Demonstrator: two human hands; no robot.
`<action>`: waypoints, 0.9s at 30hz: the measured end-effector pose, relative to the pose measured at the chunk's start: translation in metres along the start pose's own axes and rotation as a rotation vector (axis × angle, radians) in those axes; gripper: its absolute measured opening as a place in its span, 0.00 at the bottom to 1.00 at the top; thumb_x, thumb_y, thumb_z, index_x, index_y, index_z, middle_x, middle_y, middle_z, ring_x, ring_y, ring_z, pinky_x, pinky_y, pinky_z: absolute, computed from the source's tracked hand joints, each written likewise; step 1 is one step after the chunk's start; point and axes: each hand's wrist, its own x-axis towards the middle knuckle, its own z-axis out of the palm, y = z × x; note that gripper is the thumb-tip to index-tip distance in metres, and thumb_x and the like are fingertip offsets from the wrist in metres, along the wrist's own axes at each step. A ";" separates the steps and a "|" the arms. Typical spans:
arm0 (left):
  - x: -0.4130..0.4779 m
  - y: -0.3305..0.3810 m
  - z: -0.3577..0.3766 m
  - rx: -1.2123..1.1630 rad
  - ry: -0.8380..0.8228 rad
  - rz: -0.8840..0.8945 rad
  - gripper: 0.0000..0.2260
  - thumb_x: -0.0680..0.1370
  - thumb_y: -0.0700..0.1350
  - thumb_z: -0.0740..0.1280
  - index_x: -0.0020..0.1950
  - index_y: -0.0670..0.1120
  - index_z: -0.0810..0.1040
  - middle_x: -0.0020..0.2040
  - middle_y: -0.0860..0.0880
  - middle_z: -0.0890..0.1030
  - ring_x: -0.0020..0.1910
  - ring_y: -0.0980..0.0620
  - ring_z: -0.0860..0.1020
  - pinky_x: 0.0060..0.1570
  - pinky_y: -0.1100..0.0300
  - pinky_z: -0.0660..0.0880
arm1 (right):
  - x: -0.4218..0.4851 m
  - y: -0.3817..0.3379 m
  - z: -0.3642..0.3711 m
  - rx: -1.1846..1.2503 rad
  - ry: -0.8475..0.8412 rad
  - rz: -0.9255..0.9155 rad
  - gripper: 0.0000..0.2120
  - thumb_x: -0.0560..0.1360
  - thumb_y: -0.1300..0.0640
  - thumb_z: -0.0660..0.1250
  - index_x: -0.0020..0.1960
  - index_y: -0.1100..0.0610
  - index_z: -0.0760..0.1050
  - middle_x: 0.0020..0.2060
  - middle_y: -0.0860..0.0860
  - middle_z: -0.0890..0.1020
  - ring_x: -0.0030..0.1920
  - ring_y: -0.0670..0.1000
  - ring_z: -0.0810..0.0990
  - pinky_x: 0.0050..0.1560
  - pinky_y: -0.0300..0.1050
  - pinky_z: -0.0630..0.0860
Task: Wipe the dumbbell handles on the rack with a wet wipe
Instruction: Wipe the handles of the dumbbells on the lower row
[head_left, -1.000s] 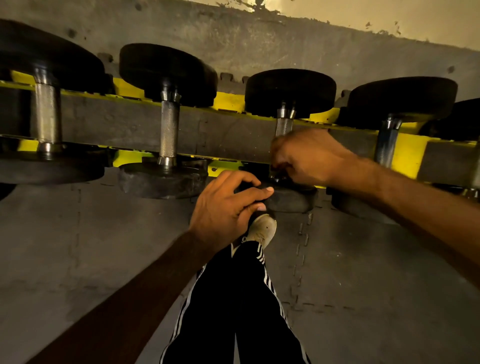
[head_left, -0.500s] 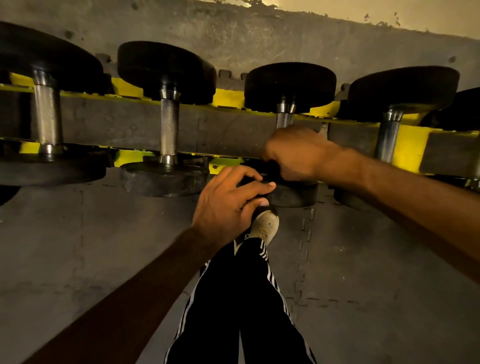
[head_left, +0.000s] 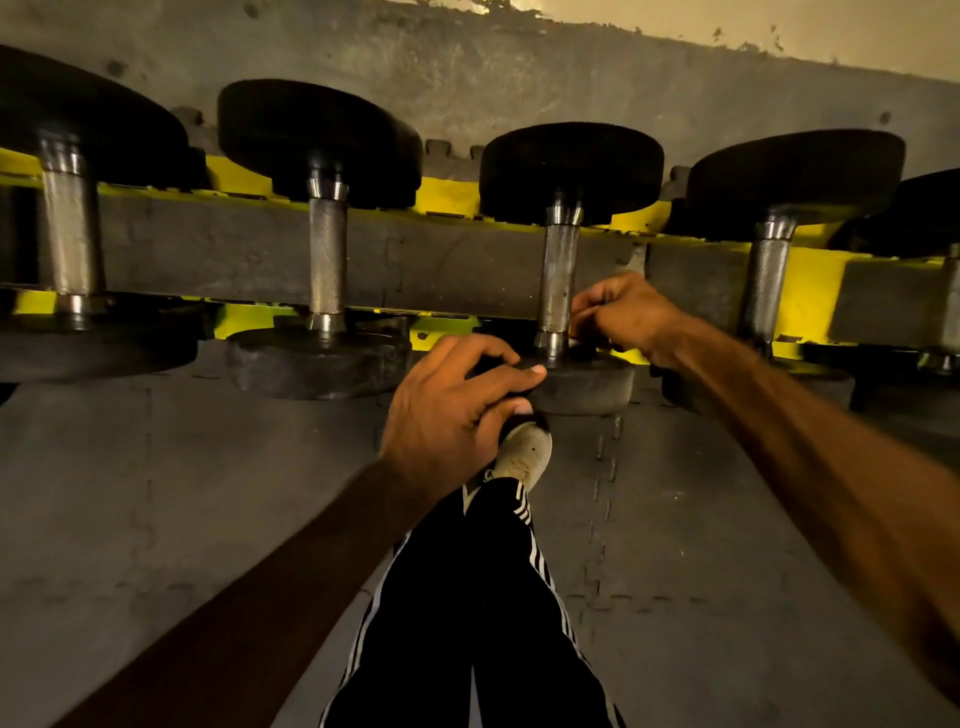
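Yellow rack (head_left: 452, 195), black dumbbells (head_left: 571, 166), white-striped black trousers (head_left: 467, 623).

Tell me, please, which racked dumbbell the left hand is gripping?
The third dumbbell from the left: left hand grips its near weight, right hand beside its handle; others untouched.

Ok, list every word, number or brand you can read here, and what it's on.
No text can be read.
The black dumbbell heads show no legible numbers.
The yellow rack shows no label.
The trousers carry only white stripes.
The shoe shows no logo.

Right hand (head_left: 621, 312) slid off the handle (head_left: 558, 275) (now bare) — just beside it.
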 end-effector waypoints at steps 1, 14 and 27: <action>0.000 0.001 0.001 -0.002 0.007 -0.004 0.11 0.74 0.43 0.76 0.57 0.49 0.86 0.54 0.48 0.81 0.53 0.47 0.77 0.49 0.50 0.76 | 0.007 -0.003 0.001 -0.032 -0.024 0.007 0.10 0.76 0.68 0.65 0.44 0.56 0.82 0.33 0.51 0.82 0.29 0.46 0.75 0.27 0.39 0.66; 0.004 0.001 -0.006 -0.021 -0.019 -0.012 0.11 0.74 0.44 0.76 0.56 0.50 0.86 0.53 0.49 0.80 0.53 0.49 0.77 0.49 0.49 0.76 | 0.001 0.011 -0.025 -0.008 -0.258 0.082 0.07 0.76 0.63 0.69 0.49 0.53 0.82 0.37 0.49 0.83 0.25 0.43 0.71 0.21 0.35 0.62; 0.010 0.002 -0.011 -0.039 -0.080 -0.004 0.11 0.73 0.43 0.75 0.55 0.48 0.86 0.52 0.49 0.80 0.52 0.48 0.76 0.50 0.53 0.74 | -0.025 0.002 -0.002 0.248 0.140 -0.030 0.07 0.75 0.69 0.69 0.48 0.60 0.82 0.44 0.54 0.84 0.43 0.49 0.85 0.41 0.40 0.82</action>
